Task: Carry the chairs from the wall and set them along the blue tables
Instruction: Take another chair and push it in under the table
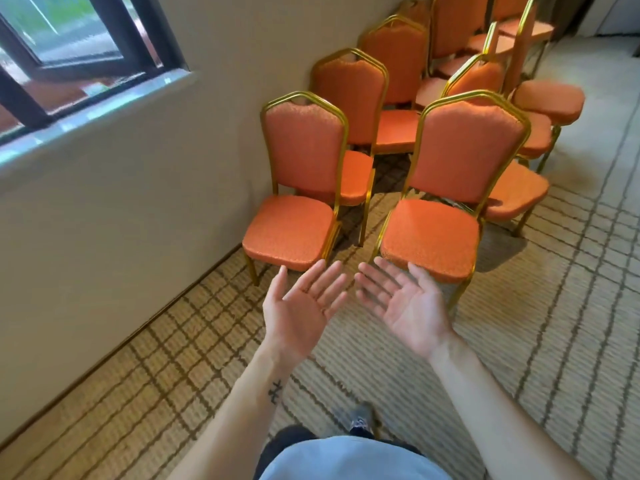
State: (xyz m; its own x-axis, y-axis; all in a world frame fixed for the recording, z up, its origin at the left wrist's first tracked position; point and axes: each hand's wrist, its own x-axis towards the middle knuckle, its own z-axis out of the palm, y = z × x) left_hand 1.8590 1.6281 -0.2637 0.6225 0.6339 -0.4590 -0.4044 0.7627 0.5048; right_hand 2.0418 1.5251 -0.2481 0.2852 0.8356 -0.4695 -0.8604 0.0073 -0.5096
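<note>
Several orange padded chairs with gold metal frames stand in two rows beside the wall. The nearest left chair (294, 188) sits close to the wall; the nearest right chair (446, 195) stands beside it, seat toward me. My left hand (301, 306) and my right hand (405, 303) are held out palms up, fingers spread, just in front of the two front seats. Neither hand touches a chair or holds anything. No blue table is in view.
A beige wall (121, 202) with a dark-framed window (79, 53) runs along the left. Patterned carpet (554, 306) covers the floor to the right and toward me. More chairs (485, 39) crowd the far end, some stacked or tilted.
</note>
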